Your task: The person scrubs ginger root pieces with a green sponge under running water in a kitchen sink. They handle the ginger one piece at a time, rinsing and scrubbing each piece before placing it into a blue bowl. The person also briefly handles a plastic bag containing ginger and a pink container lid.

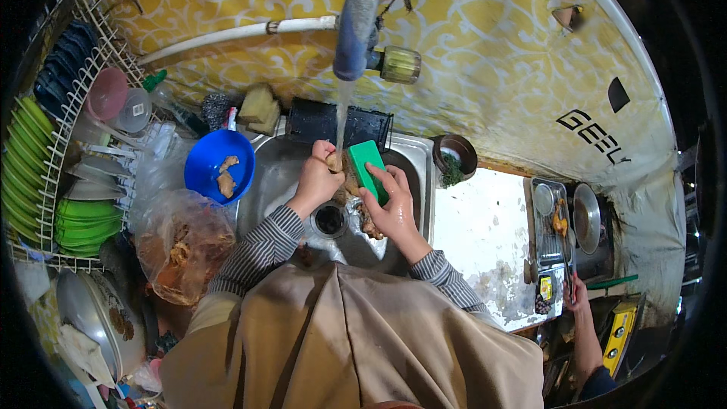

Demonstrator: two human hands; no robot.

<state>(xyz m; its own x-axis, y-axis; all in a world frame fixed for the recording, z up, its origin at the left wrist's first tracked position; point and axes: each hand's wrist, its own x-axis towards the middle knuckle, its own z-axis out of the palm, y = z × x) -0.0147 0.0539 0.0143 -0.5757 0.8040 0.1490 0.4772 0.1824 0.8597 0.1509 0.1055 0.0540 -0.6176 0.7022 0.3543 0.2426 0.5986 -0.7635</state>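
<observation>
Under the stream from the faucet (pixel 358 28), my left hand (pixel 318 179) grips a piece of what looks like ginger root (pixel 334 162). My right hand (pixel 395 204) holds a green scrub brush (pixel 364 159) by its back, bristles turned toward the root. Both hands are over a stainless steel sink (pixel 272 182), its drain (pixel 329 220) between the wrists. More brown root (pixel 370 224) lies in the basin, partly covered by my right hand. On the sink's left side, a blue bowl (pixel 196 162) contains a few cleaned pieces (pixel 226 183).
A clear plastic bag (pixel 187 244) with brown contents sits left, near a dish rack (pixel 74 153) of plates. Sponges (pixel 258 111) and a black rack (pixel 318 122) line the back. At right, another person's hand (pixel 578 292) holds a tool near a metal tray (pixel 550 221).
</observation>
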